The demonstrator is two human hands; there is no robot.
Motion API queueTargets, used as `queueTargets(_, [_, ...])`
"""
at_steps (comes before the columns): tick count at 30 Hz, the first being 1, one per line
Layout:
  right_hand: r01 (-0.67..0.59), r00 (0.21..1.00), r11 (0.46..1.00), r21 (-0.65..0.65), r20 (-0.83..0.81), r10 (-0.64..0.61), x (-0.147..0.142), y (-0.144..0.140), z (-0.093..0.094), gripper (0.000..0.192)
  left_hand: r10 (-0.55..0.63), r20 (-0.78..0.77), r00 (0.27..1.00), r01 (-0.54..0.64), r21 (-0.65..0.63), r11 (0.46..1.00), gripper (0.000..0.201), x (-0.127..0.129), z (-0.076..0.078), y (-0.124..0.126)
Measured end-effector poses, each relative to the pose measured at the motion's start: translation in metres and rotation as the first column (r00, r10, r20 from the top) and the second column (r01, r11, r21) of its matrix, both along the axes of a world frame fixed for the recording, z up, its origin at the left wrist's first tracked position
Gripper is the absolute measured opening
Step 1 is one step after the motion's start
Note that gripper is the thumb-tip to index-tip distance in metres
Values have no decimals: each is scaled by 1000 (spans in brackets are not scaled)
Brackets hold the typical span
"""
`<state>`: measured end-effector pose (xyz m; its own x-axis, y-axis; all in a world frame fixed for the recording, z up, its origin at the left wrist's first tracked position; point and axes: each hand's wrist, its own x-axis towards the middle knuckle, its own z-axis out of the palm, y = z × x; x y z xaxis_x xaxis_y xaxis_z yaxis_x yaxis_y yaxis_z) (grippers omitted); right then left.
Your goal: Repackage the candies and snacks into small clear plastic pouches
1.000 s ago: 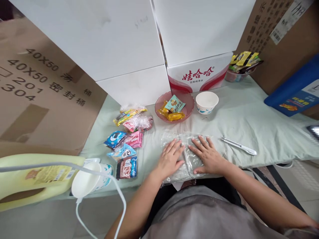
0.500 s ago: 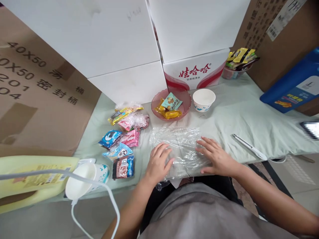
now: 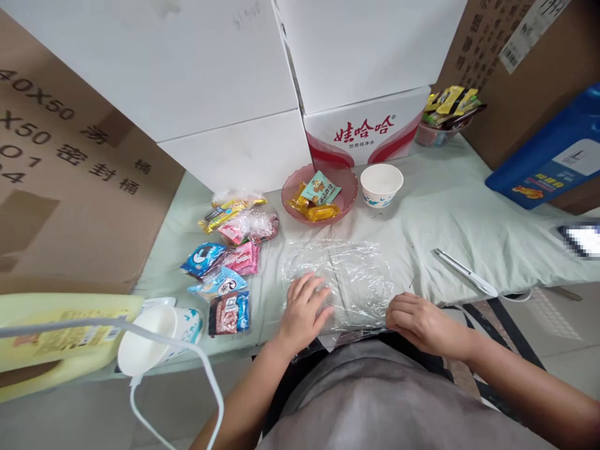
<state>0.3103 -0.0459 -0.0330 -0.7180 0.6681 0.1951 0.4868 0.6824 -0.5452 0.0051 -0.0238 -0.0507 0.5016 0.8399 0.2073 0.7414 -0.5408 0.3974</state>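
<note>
Clear crinkled plastic, a flat bag [image 3: 344, 281], lies on the pale green cloth [image 3: 450, 212] at the table's near edge; its layers cannot be told apart, and its near rim is hidden behind the person's grey shirt. The left hand [image 3: 304, 309] rests palm down on the bag's left part, fingers loosely spread. The right hand [image 3: 415, 315] is curled at the bag's near right corner; whether it pinches the film cannot be told. Beyond the left hand stands one pink dish [image 3: 316, 197] holding sweets, one paper bowl [image 3: 381, 184] beside it. One pen-like tool [image 3: 464, 272] lies beyond the right hand, apart.
</note>
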Motion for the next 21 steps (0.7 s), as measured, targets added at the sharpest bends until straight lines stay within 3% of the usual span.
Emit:
queueTargets(3, [69, 995, 993, -92, -71, -76, 4, 4, 3, 21, -163, 131, 978, 186, -191, 964, 41, 2, 24, -11])
queueTargets(5, [201, 967, 969, -145, -128, -220, 6, 6, 0, 19, -247, 115, 962, 271, -313, 910, 62, 1, 32, -17])
queueTargets(6, [258, 945, 949, -181, -158, -287, 7, 6, -3, 18, -259, 87, 962, 273, -337, 901, 61, -1, 34, -20])
queueTargets(9, [350, 878, 887, -301, -226, -423, 9, 7, -14, 19, -205, 81, 975, 220, -336, 916, 18, -7, 31, -24])
queueTargets(11, [385, 838, 847, -367, -245, -487, 9, 9, -18, 21, -114, 182, 977, 180, -411, 894, 16, -13, 30, -21])
queueTargets(14, [465, 764, 773, -431, -245, -597, 4, 18, -20, 25, 118, 336, 935, 121, -610, 783, 5, -23, 30, -7])
queueTargets(17, [567, 728, 732, -378, -187, -660, -5, 33, -18, 25, 360, 374, 854, 8, -703, 711, 12, -31, 25, 16])
queueTargets(19, [610, 744, 746, -268, -131, -656, -11, 43, -19, 23, 492, 299, 818, -191, -666, 721, 14, -34, 18, 32])
queueTargets(21, [618, 773, 772, -149, -63, -631, -17, 50, -23, 22, 594, 190, 782, -466, -454, 759, 18, -32, 12, 42])
